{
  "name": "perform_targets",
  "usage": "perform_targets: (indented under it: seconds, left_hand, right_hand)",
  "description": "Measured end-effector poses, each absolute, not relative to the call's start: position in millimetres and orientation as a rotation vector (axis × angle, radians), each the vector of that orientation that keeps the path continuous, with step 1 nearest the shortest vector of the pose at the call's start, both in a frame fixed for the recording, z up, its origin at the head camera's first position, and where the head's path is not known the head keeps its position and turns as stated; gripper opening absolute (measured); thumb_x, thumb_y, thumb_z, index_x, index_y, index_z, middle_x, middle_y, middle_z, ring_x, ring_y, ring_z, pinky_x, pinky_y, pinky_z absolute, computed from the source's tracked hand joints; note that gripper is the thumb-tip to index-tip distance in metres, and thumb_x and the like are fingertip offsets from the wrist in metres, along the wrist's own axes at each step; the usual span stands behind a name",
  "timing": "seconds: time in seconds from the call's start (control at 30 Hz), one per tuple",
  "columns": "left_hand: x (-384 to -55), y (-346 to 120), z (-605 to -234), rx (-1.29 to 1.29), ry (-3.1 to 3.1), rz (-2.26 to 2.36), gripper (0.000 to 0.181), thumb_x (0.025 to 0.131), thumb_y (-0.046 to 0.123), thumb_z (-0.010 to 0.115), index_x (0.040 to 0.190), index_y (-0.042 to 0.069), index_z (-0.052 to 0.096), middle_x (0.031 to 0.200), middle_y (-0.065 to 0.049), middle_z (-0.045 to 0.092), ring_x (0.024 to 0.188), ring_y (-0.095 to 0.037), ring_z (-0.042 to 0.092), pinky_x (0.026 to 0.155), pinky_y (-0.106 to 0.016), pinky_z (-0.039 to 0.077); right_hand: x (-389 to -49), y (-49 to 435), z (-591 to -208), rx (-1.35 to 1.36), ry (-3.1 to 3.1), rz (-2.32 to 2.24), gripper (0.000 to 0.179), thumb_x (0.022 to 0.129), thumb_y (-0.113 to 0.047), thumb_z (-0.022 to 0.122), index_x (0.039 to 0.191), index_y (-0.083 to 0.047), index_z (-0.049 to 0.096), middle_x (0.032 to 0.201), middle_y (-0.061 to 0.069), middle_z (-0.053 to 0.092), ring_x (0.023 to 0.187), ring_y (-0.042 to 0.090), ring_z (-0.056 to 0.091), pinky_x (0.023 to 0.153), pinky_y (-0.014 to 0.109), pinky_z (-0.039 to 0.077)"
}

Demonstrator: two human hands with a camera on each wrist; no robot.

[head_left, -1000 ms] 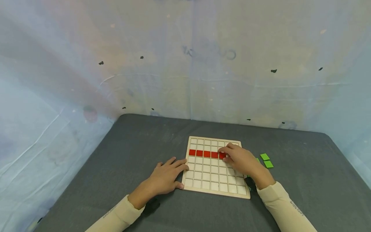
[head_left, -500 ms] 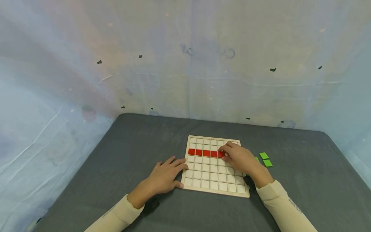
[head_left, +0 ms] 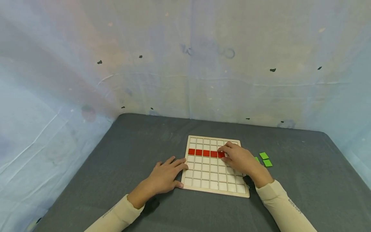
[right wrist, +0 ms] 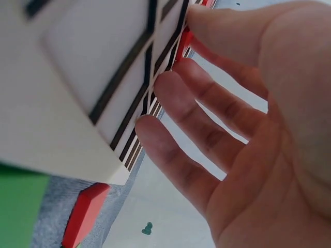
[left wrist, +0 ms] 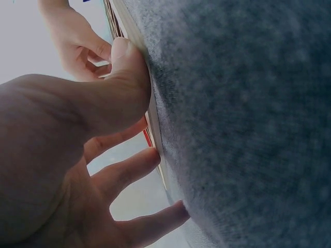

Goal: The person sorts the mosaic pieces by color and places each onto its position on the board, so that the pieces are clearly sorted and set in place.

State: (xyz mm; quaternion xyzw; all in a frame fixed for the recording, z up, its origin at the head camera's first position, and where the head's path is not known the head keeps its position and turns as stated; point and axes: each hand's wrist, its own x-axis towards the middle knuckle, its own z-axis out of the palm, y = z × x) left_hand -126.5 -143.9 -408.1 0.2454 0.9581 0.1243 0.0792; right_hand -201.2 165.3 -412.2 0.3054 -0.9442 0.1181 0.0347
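Note:
A pale wooden grid board lies on the dark grey table. Across its third row from the far side, several red square tiles sit side by side, starting at the left edge. My right hand reaches over the board's right part, thumb and index finger pinching the rightmost red tile of that row; in the right wrist view, the other fingertips touch the grid. My left hand rests with spread fingers along the board's left edge, its thumb near the front left corner. The right hand hides several grid cells.
Right of the board lie loose green tiles, partly hidden by the right hand. Another red tile shows beyond the board's edge in the right wrist view. A pale cloth hangs behind the table.
The head view has shifted slightly. Both hands, the board and the red tiles have stayed in place.

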Motion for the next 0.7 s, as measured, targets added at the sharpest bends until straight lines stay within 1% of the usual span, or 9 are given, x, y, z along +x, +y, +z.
perform_targets:
  seconds: [0.2, 0.3, 0.5, 0.7]
  left_hand:
    - [-126.1, -144.5, -408.0, 0.740, 2.869, 0.377, 0.059, 0.083, 0.042, 0.076, 0.137, 0.026, 0.057, 0.159, 0.001, 0.040, 0.147, -0.040, 0.035, 0.101, -0.073, 0.036]
    - [-126.3, -144.0, -407.6, 0.740, 2.866, 0.382, 0.059, 0.083, 0.042, 0.076, 0.137, 0.026, 0.057, 0.159, 0.001, 0.040, 0.147, -0.041, 0.034, 0.101, -0.073, 0.036]
    - [-126.7, -144.2, -408.0, 0.732, 2.866, 0.372, 0.059, 0.083, 0.043, 0.075, 0.137, 0.027, 0.057, 0.159, 0.001, 0.039, 0.147, -0.040, 0.034, 0.102, -0.074, 0.035]
    - [-127.4, -144.2, -409.5, 0.726, 2.861, 0.379, 0.059, 0.083, 0.043, 0.076, 0.137, 0.027, 0.057, 0.159, 0.001, 0.039, 0.147, -0.040, 0.033, 0.102, -0.074, 0.034]
  right_hand:
    - [-200.2, 165.6, -412.3, 0.917, -2.904, 0.358, 0.028, 0.094, -0.022, 0.071, 0.122, -0.015, 0.068, 0.112, 0.005, 0.063, 0.087, 0.015, 0.061, 0.068, 0.031, 0.051]
    - [-199.8, 166.6, -412.2, 0.907, -2.897, 0.348, 0.027, 0.094, -0.022, 0.070, 0.120, -0.017, 0.068, 0.112, 0.004, 0.063, 0.088, 0.015, 0.062, 0.068, 0.031, 0.051]
    - [-199.9, 167.0, -411.4, 0.929, -2.875, 0.343, 0.025, 0.093, -0.022, 0.071, 0.118, -0.017, 0.070, 0.107, 0.002, 0.064, 0.082, 0.011, 0.059, 0.066, 0.029, 0.049]
    - [-198.5, 165.7, -411.0, 0.924, -2.881, 0.325, 0.025, 0.093, -0.022, 0.071, 0.118, -0.017, 0.070, 0.108, 0.002, 0.064, 0.083, 0.011, 0.059, 0.067, 0.029, 0.050]
